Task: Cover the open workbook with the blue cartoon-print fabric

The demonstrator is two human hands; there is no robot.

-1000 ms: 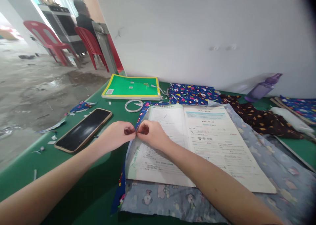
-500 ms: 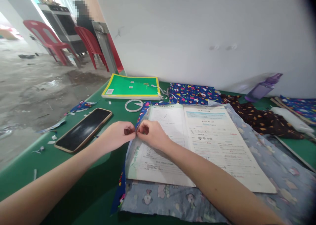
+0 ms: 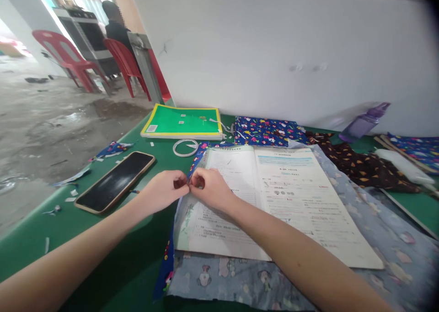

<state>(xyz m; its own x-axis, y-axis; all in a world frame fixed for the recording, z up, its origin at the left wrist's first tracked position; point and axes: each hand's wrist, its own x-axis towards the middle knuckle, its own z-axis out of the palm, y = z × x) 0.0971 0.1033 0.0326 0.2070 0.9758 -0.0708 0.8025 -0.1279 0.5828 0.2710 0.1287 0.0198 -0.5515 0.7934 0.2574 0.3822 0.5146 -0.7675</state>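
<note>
An open book (image 3: 288, 202) with printed pages lies on a piece of patterned fabric (image 3: 219, 280). The fabric's upper face is pale grey-blue with faint animal figures, and a bright blue strip shows along its left edge. At the book's left side, my left hand (image 3: 168, 186) and my right hand (image 3: 212, 186) meet with thumbs and forefingers pinched on the fabric's edge. Their fingertips nearly touch and hide the exact spot they grip. My right forearm crosses above the pages. Left of my left hand lies a black-screened phone (image 3: 116, 182).
Behind the book are a green-and-yellow book (image 3: 185, 121), a white tape ring (image 3: 185, 148) and a folded blue fabric (image 3: 265, 130). A purple bottle (image 3: 363, 124) leans by the wall at right, near brown fabric (image 3: 363, 166). Scraps (image 3: 73, 193) dot the green table; a person (image 3: 118, 26) sits far off.
Both hands stay pinched at the same part of the fabric edge, with barely any movement. The view has shifted very slightly.
</note>
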